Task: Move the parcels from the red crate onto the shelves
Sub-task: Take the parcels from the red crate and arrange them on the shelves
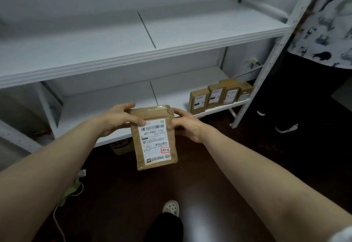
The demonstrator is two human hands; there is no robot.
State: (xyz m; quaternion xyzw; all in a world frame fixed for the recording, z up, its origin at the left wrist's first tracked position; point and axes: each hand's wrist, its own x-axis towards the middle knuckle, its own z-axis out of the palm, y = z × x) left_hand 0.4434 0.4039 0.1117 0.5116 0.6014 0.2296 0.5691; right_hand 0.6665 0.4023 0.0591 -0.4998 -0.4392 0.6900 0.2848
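Lower shelf (114,106): 4 parcels (221,95), rt end.

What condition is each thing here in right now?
held parcel: upright, label facing the camera, not yet on a shelf.
left-hand grip: holds the held parcel's upper left edge.
right-hand grip: holds its upper right edge.
four shelved parcels: upright, in a row.
lower shelf: carries those four at its right end.

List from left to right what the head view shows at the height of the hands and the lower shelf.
left hand → held parcel → right hand → row of four standing parcels → white shelf upright → another person's shoe
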